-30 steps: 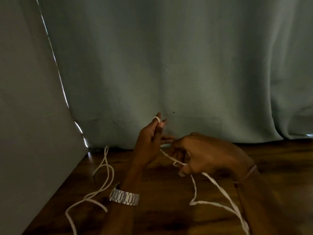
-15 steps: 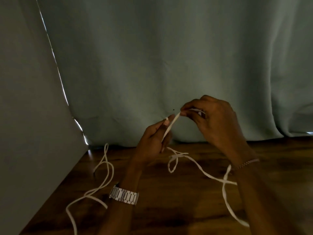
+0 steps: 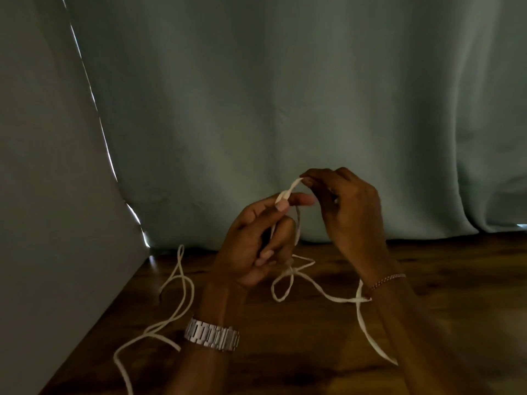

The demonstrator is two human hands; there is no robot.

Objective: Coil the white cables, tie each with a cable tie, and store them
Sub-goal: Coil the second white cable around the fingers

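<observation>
My left hand [image 3: 256, 246] curls round the first turns of the white cable [image 3: 310, 283], whose slack trails toward five o'clock on the wooden table [image 3: 456, 280]. My right hand [image 3: 350, 206] pinches its end at twelve o'clock. If that pinch slackens, the loop could slip off and unwind. A second cable [image 3: 182, 297] lies at eight o'clock. I see no readable writing.

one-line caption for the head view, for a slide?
Both hands, left and right, wind a white cable above a wooden table.
</observation>
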